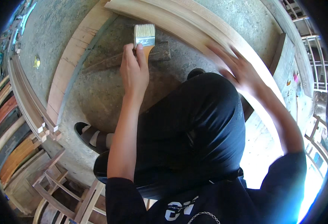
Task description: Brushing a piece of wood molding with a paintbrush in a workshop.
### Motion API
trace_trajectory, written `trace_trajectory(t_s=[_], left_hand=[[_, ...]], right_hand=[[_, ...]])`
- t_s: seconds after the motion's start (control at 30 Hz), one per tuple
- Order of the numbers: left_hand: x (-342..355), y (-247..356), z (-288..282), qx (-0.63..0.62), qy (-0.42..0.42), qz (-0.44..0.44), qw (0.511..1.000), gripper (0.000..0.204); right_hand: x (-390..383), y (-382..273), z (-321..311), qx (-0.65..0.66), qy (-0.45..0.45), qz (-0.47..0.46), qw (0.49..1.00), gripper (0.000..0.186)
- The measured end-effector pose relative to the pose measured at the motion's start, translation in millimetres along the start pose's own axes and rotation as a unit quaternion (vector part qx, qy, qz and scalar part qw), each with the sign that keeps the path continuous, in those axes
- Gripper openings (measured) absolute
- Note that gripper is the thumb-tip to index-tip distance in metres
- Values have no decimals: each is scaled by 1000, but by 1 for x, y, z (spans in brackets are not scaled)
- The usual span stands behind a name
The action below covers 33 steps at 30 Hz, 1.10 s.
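Note:
My left hand is closed round the orange handle of a flat paintbrush. Its pale bristles point up, away from me, above a shiny metal band. Across the far side runs a long, curved piece of light wood with lengthwise grooves. My right hand lies against this wood on the right, fingers stretched out and apart, slightly blurred by motion. No object shows in it.
Another curved board stands at the left on the concrete floor. A dark wooden strip lies beyond my knees. Stacked wooden lengths and curved pieces fill the far left. Wooden frames stand lower left.

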<state>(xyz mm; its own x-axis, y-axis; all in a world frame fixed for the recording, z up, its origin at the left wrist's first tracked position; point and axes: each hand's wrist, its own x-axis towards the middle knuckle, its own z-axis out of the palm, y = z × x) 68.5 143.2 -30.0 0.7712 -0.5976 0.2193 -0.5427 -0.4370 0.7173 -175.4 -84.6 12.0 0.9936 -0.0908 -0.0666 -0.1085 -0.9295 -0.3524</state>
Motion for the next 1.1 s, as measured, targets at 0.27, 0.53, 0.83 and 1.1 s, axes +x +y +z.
trace_trajectory(t_s=[0.27,0.53,0.83,1.1], left_hand=[[8,9,7,-77,7,-120,990,33],[9,-3,10,-156,35,-160,974,35],[17,-16,19,-157,68,-132,976,44],[10,-12,27,-211,53,-173,961,45]], right_hand=[[11,-1,-5,21,-80,26,996,76],[301,-18,33,2,167,-142,976,63],[-24,0,-10,80,-28,83,993,79],[126,-8,23,-80,69,-55,993,64]])
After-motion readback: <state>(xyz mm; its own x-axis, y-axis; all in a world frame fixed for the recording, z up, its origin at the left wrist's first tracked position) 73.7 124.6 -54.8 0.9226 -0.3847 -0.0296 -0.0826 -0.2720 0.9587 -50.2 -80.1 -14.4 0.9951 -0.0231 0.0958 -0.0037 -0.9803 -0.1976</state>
